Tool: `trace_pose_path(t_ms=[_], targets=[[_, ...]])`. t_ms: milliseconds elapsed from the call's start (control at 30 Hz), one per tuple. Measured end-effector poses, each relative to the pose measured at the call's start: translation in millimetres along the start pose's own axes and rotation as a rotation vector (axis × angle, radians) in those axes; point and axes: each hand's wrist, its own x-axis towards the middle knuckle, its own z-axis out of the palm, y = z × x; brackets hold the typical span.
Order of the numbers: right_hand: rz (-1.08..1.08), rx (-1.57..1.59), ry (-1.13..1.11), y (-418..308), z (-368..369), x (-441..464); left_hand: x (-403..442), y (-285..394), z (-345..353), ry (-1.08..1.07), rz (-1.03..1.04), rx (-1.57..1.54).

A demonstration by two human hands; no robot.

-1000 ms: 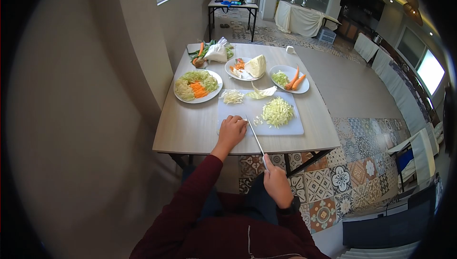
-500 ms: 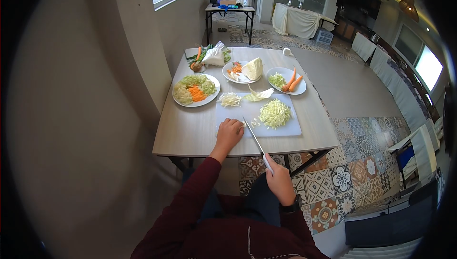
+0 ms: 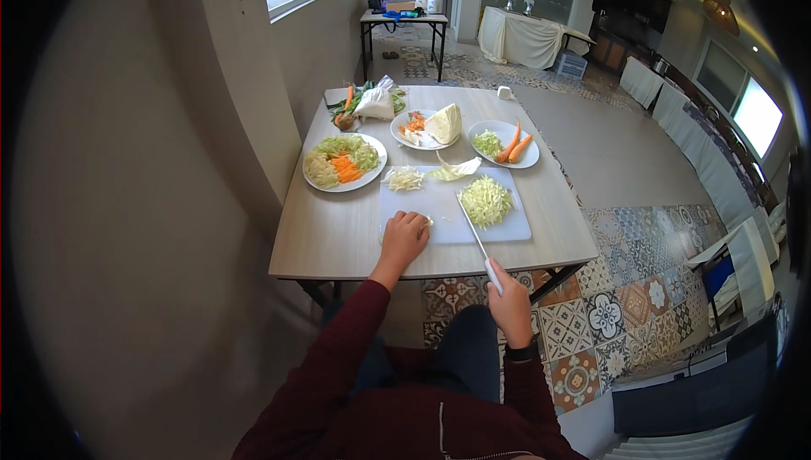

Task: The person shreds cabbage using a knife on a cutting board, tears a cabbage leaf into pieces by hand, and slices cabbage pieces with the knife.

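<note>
My right hand (image 3: 510, 299) grips the white handle of a kitchen knife (image 3: 475, 230). The blade lies along the left edge of a pile of chopped cabbage (image 3: 487, 201) on the white cutting board (image 3: 414, 230). With curled fingers, my left hand (image 3: 405, 237) presses a small pale piece of cabbage (image 3: 429, 221) to the board; most of that piece is hidden under the fingers. Behind it are a smaller heap of cabbage shreds (image 3: 404, 178) and a loose cabbage leaf (image 3: 454, 169).
Left of the board stands a plate of shredded vegetables (image 3: 372, 174). Behind are a plate with a cabbage wedge (image 3: 443, 125) and a plate with carrots (image 3: 522, 147). A plastic bag (image 3: 376, 103) and greens sit at the far left; a small white object (image 3: 504, 92) is at the far edge.
My right hand has moved the knife rightward, from beside my left fingers to the cabbage pile. The small cut bits between them have mostly gone from that spot. My left hand stays about where it was.
</note>
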Motion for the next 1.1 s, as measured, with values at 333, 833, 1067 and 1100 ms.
trace_pose_path(t_ms=[333, 833, 1067, 1100], targets=[[-0.113, 0.11, -0.04, -8, -9, -12, 0, 0, -1, -0.016, -0.001, 0.001], [0.082, 0.192, -0.053, -7, -11, -9, -1, -1, 0, -0.036, -0.026, 0.009], [-0.07, 0.215, -0.023, -17, -3, -19, -1, -2, 1, -0.037, -0.012, 0.019], [-0.114, 0.206, -0.013, -18, -1, -20, -1, -2, 1, -0.038, -0.011, 0.021]])
